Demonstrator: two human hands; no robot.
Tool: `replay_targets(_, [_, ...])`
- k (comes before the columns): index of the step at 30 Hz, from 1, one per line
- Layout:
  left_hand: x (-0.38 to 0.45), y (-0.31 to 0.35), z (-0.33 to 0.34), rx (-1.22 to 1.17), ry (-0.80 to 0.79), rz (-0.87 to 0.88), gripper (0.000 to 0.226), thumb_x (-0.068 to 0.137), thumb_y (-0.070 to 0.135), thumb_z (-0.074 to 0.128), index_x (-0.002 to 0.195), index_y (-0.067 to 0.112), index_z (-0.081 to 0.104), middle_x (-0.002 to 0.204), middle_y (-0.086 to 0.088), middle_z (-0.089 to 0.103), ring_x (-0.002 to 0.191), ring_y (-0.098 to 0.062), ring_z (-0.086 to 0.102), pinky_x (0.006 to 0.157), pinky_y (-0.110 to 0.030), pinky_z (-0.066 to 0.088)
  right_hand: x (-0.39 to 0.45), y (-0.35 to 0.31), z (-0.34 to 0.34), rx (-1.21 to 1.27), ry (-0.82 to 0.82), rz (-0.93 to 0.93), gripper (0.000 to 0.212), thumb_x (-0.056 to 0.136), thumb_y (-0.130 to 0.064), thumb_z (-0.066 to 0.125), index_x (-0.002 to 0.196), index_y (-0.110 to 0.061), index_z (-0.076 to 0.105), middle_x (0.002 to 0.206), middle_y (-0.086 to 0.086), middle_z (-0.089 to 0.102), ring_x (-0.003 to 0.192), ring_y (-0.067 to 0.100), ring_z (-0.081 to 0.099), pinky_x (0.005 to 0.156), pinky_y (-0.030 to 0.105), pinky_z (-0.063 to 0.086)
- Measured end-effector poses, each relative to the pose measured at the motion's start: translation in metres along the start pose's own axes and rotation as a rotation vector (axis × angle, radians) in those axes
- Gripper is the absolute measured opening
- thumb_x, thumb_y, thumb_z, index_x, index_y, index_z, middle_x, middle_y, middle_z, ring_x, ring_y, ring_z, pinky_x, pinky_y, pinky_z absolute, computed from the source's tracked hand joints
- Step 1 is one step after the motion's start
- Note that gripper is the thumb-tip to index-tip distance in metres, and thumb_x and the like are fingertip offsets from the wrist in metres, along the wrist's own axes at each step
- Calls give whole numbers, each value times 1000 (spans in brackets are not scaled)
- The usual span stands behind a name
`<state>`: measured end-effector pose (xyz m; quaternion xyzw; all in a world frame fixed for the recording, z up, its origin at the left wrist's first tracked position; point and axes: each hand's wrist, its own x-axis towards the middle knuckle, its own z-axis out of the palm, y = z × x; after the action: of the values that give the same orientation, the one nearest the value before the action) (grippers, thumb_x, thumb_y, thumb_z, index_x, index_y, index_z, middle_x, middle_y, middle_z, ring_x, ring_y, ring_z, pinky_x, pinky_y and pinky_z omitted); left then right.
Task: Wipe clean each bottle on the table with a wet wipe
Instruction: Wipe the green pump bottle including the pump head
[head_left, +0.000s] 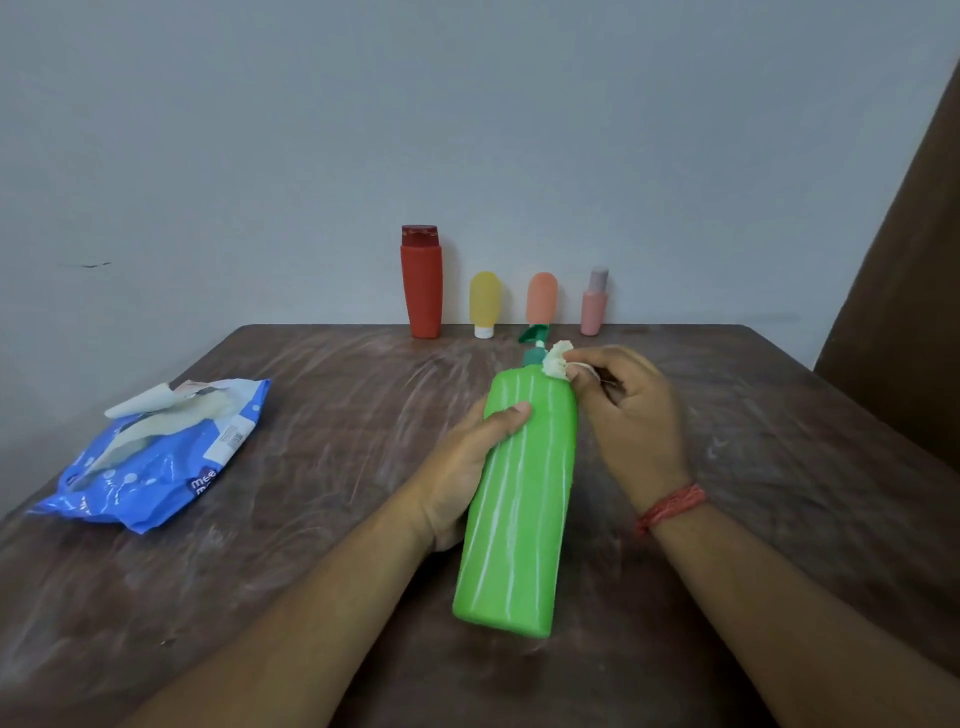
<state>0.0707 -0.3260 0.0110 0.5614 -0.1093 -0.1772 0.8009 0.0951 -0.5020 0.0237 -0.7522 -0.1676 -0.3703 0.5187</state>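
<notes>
A tall green bottle (519, 499) with a dark green flip cap is held tilted above the table, its top pointing away from me. My left hand (467, 462) grips its left side, thumb across the front. My right hand (634, 410) pinches a crumpled white wet wipe (557, 358) against the bottle's shoulder, beside the cap. Along the wall stand a red bottle (422, 283), a yellow tube (484, 304), an orange tube (542, 297) and a small pink bottle (594, 302).
A blue pack of wet wipes (156, 467) lies at the left of the brown table (322, 415), its flap open with a wipe sticking out. A brown chair back (904, 291) rises at the right edge.
</notes>
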Motion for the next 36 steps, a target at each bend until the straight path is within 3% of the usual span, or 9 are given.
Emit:
replay_targets(3, [0,-3,7,28,-61,-23,33,87,35,69,120,28,65,111,-27,70,98,-47,66,79,-51,59,8,6,-10,10,11,29,14,89,-11,70,97,-21,76,98,-6,72,95,9,67,87,31,55])
replay_targets(8, [1,-2,7,76,-12,5,41,83,34,70,123,26,62,111,-28,70,96,-46,67,83,-54,57,13,15,-17,17,-164,85,18,90,-13,71,99,-28,74,101,1,71,97,13,67,90,35,55])
replay_targets(13, [-2,4,13,123,33,94,45,85,34,72,126,24,60,108,-25,72,91,-42,69,82,-54,58,16,6,-25,232,-229,62,19,90,-3,67,100,-17,74,103,3,70,100,16,67,87,27,51])
replay_targets(16, [-5,12,18,163,67,202,42,85,32,69,125,25,60,99,-14,76,81,-29,73,69,-42,61,14,-5,-24,239,-255,-32,19,93,2,61,108,-3,71,109,9,66,104,15,65,88,21,50])
replay_targets(18, [-7,17,22,176,90,284,45,86,30,68,129,23,58,99,-8,76,81,-24,74,65,-36,60,11,-14,-22,231,-260,-83,26,96,0,58,119,-5,67,118,10,64,112,15,62,94,23,49])
replay_targets(21, [-10,21,27,271,123,438,45,90,31,70,132,29,54,111,-2,74,93,-26,74,72,-39,61,5,-27,-20,134,-206,-204,34,99,-8,54,133,-9,58,128,0,59,122,13,58,101,25,46])
replay_targets(26, [-18,25,36,514,153,649,53,89,31,63,140,31,44,117,19,68,106,-6,69,81,-20,56,1,-35,-19,132,-103,-312,36,99,-7,53,135,-6,55,131,-2,56,124,23,57,103,43,49])
replay_targets(29, [-19,25,37,577,170,671,50,89,33,62,135,41,42,118,26,65,108,0,66,81,-14,53,0,-37,-19,116,-86,-333,36,99,-8,53,135,-7,54,132,0,56,124,26,57,100,50,51])
replay_targets(36, [-19,24,40,503,154,606,28,84,37,57,112,36,54,95,32,70,89,7,68,71,-10,52,0,-55,-21,-231,52,-572,27,97,-4,58,122,2,66,124,14,62,118,21,59,100,37,50])
